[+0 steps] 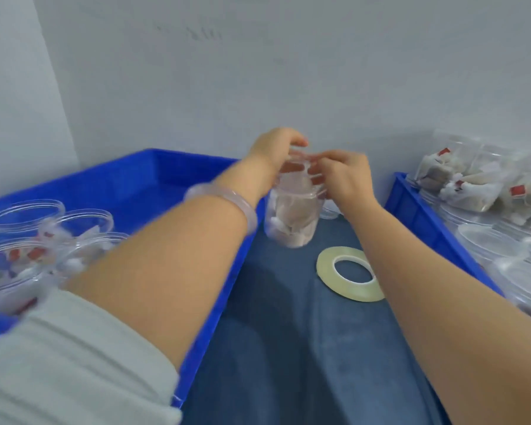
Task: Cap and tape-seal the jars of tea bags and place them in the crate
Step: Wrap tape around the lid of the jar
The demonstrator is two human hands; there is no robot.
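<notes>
A person's left hand [275,148] curls over the clear cap [298,161] of a tea-bag jar [292,219] while the right hand [347,176] pinches the cap's rim from 3 o'clock, mid-frame, between two blue crates. The jar sits slightly tilted above the blue cloth tabletop [288,332]; blur hides whether its base touches the cloth.

The likely trouble is a cap seated crooked. Clear threads on a clear neck are hard to read, and a tilted jar invites a cross-thread that tape would then seal in. A tea bag's string or tag caught under the rim would also spoil the closure. Smooth plastic may slip between the fingers during a twist, and the jar is light enough to tip.

The jar is a round, thin-walled, glossy plastic cylinder, packed with pale, soft, crumpled paper bags. The tape roll [327,266], a flat, wide ring of translucent yellowish film with a white core, lies on the cloth at the jar's 5 o'clock, partly under the right forearm. The left crate [172,167], rigid moulded plastic, holds lidded jars [28,216] at the frame's 9 o'clock. The right crate [426,222], at 3 o'clock, carries more clear containers and loose tea bags [460,176] with red tags. A translucent bangle [224,194] rings the left wrist.
</notes>
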